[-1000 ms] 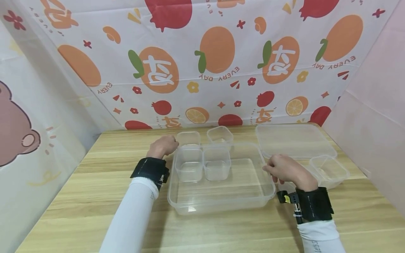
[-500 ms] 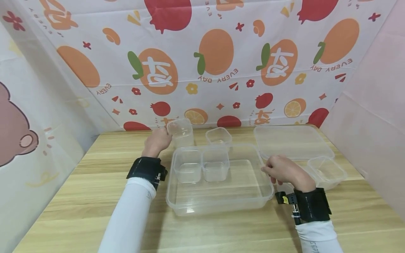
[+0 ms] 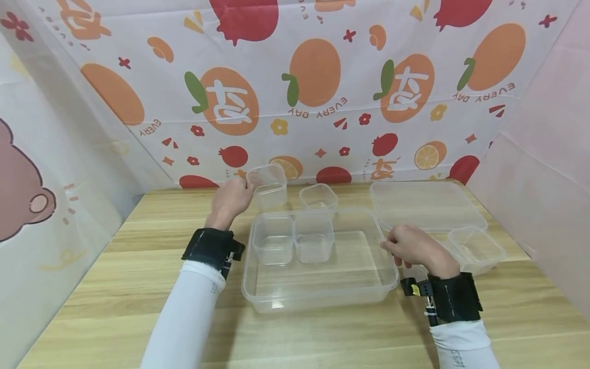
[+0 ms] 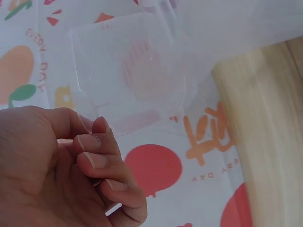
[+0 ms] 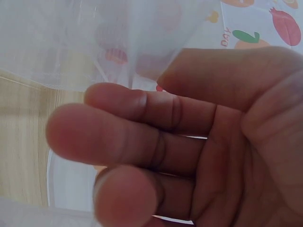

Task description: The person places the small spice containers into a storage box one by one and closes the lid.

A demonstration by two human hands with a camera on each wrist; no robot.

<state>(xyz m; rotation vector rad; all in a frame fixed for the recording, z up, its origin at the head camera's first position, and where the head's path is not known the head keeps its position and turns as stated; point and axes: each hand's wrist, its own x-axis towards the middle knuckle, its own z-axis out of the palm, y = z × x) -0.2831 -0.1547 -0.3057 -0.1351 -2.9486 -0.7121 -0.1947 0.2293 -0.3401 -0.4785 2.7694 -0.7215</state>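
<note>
- Two fingers and the thumb of the left hand (image 3: 232, 200) pinch the near wall of a small clear tub (image 3: 268, 185), held tilted, off the table, just behind the large clear tray (image 3: 322, 292).
- Right hand (image 3: 412, 246) curls its fingers on the tray's right rim, steadying it.
- Two small tubs (image 3: 274, 240) (image 3: 314, 238) already sit in the tray's far-left corner.
- Judged step: carrying the lifted tub; next calls for levelling it and lowering it beside those two.
- Another tub (image 3: 318, 196) waits behind the tray; a lid (image 3: 426, 205) lies to its right.

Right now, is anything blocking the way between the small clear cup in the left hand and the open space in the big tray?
Nothing visible. The small cup hangs over the table; two cups fill the tray's far-left corner, the rest lies open.
</note>
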